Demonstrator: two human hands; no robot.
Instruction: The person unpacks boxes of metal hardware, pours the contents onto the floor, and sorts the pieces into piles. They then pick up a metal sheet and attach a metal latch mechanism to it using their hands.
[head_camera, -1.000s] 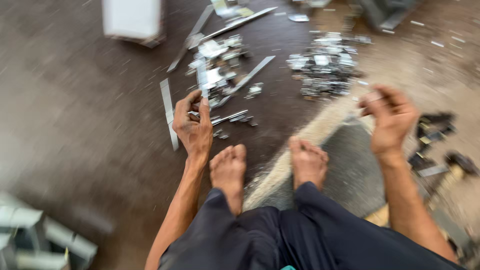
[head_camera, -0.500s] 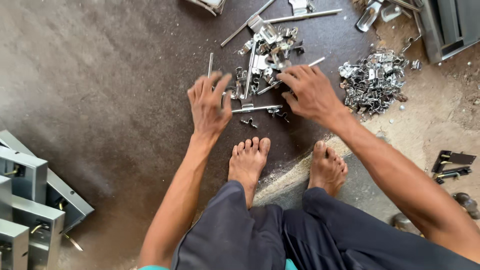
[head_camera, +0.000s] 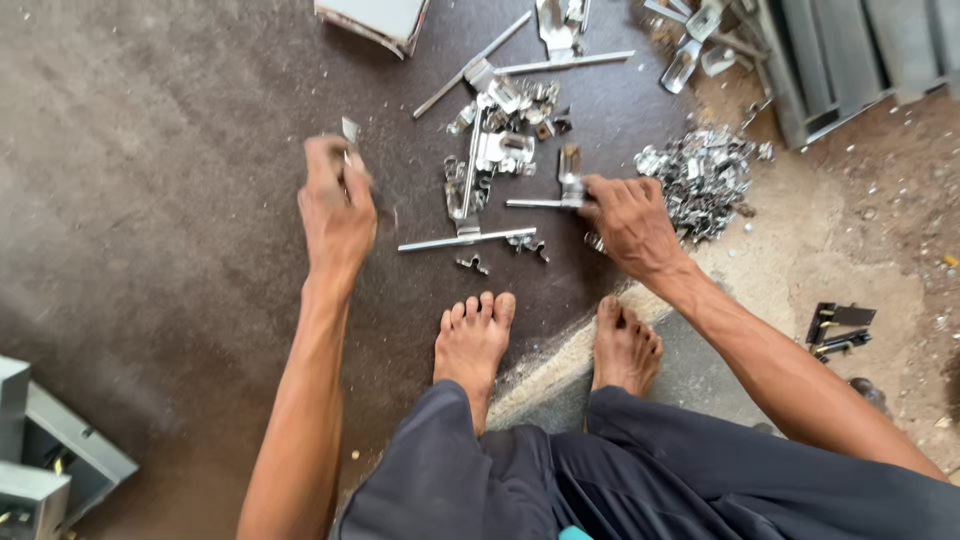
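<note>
I squat over a dark floor, my bare feet (head_camera: 475, 335) below my hands. My left hand (head_camera: 337, 205) is raised and blurred, fingers closed around a small metal piece (head_camera: 350, 130) that pokes out above it. My right hand (head_camera: 628, 215) rests on the floor, fingers gripping the end of a thin metal strip (head_camera: 540, 203) with a small bracket on it. A longer metal strip (head_camera: 465, 240) lies flat between my hands. Just beyond are several small shiny brackets and clips (head_camera: 505, 130).
A heap of small metal clips (head_camera: 700, 175) lies right of my right hand. Long strips (head_camera: 565, 62) and a pale box (head_camera: 375, 20) lie at the top. Grey metal channels (head_camera: 830, 55) stand top right, grey frames (head_camera: 55, 460) bottom left, black hardware (head_camera: 838, 328) at right.
My left hand has lifted off the floor and swung left with a small piece. My right hand stayed by the pile, now on the thin strip's end.
</note>
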